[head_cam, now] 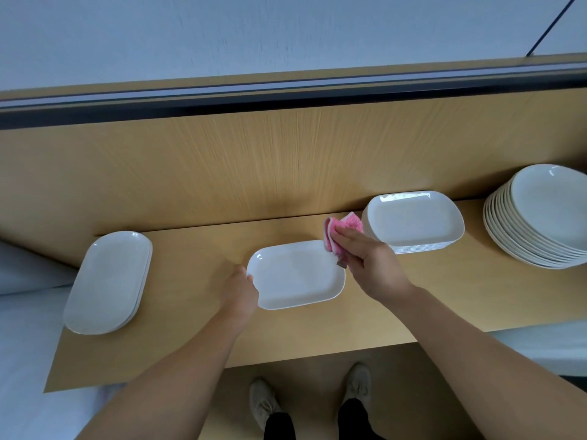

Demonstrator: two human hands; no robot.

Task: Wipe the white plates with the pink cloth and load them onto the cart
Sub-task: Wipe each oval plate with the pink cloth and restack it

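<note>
Left hand (242, 291) fingers grip the 9 o'clock rim of the rectangular white plate (295, 274) on the tabletop (203, 331) — right hand (365, 262) fingers hold the pink cloth (344, 225) at its 1 o'clock corner.

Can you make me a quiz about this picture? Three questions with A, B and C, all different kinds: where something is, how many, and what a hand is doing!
1. Where is the pink cloth?
A. On the floor.
B. At the far right corner of the middle plate, in the right hand.
C. Inside a bucket.

2. How many stacks of plates stand on the wooden counter, not counting the middle plate?
A. One.
B. Three.
C. Six.

3. What is the left hand doing?
A. Waving in the air.
B. Holding a cup.
C. Gripping the middle plate's left edge.

Answers:
1 B: the cloth shows pink right at that corner, held by the right hand.
2 B: there is an oval stack, a rectangular stack and a round stack.
3 C: the hand closes on the plate's rim.
</note>
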